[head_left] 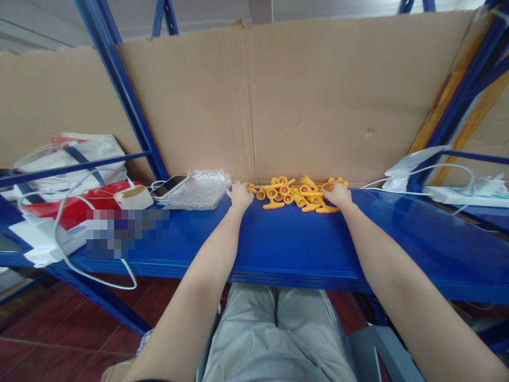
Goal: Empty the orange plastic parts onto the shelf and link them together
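Both bare forearms (207, 270) slant inward across the front edge of the worktop (294, 244). Near its back edge, the left hand (240, 195) and right hand (338, 194) flank heaped yellow cup-ended pieces (284, 190), touching them; whether their fingers grasp any, I cannot tell. Cardboard (318, 95) stands behind.

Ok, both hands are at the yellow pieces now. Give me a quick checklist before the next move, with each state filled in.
1. Left hand at the pile's left end: ok.
2. Right hand at the pile's right end: ok.
3. Secure hold on a piece in either hand: cannot tell, the fingertips are too small and partly hidden.
4. Yellow pieces all facing one way: not ok, some show round open ends, others lie lengthwise.
5. Left hand free of the plastic-wrapped packet: cannot tell, they sit very close.
6. White cable kept behind the blue shelf's front edge: not ok, a loop hangs over.
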A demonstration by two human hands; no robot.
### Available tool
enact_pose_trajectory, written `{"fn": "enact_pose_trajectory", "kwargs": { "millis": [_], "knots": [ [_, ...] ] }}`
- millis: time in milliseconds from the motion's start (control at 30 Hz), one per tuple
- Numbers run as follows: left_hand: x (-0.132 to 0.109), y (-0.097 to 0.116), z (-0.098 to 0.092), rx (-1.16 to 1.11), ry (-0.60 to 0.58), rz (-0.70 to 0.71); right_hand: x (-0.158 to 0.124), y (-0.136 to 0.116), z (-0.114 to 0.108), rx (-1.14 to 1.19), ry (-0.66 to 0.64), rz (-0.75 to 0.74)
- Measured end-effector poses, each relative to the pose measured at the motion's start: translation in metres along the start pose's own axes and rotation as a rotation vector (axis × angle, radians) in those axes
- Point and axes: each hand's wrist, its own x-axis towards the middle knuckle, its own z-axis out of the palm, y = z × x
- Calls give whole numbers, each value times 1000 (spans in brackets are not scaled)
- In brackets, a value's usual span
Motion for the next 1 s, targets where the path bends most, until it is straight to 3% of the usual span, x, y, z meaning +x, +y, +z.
{"fn": "enact_pose_trajectory", "kwargs": {
  "millis": [200,400,633,1000],
  "knots": [
    [0,13,-1,-53,129,225,8,-5,0,244,175,-27],
    [1,23,9,-137,149,566,14,-22,2,509,345,-255],
    [-8,38,14,-150,71,782,5,-61,-1,759,185,-570],
    [-17,45,4,-24,78,663,-18,-89,-9,848,-104,-738]
  ]
}}
